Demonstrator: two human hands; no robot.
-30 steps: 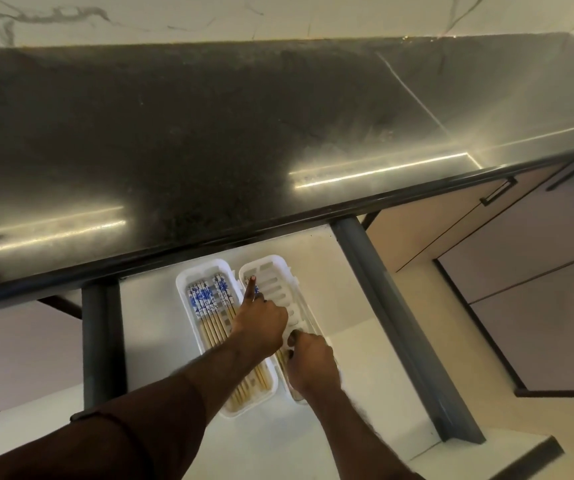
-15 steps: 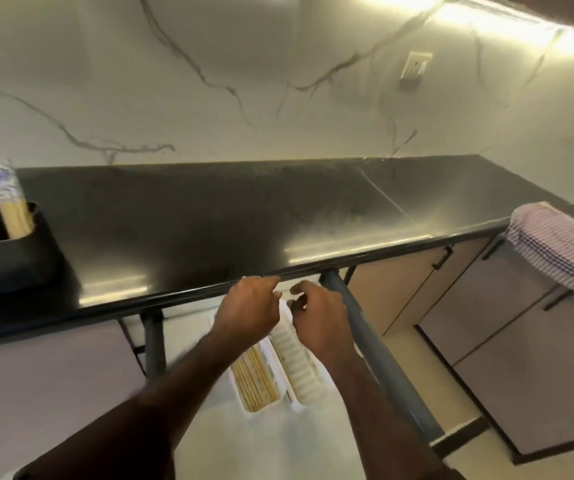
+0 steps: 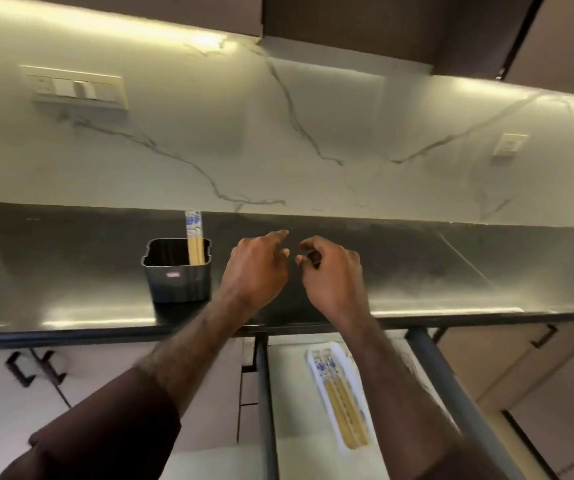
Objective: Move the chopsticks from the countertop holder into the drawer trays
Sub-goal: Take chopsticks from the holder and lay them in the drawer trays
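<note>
A dark grey holder (image 3: 177,278) stands on the black countertop (image 3: 452,258), with a few wooden chopsticks (image 3: 195,239) with blue-patterned tops upright in its right corner. My left hand (image 3: 256,268) hovers over the counter just right of the holder, fingers loosely extended and empty. My right hand (image 3: 330,271) floats beside it, fingers loosely curled, holding nothing. Below the counter edge the drawer (image 3: 289,375) is pulled out. A white tray (image 3: 313,362) inside it holds several chopsticks (image 3: 342,407); my right forearm hides the second tray.
A marble backsplash with a switch panel (image 3: 77,88) and a socket (image 3: 509,145) rises behind the counter. Upper cabinets hang above. Closed cabinet doors with dark handles (image 3: 19,370) flank the drawer. The drawer's dark side rails (image 3: 452,393) stick out toward me.
Both hands have risen from the drawer trays to above the countertop. The view has tilted up, bringing the holder and the wall into sight.
</note>
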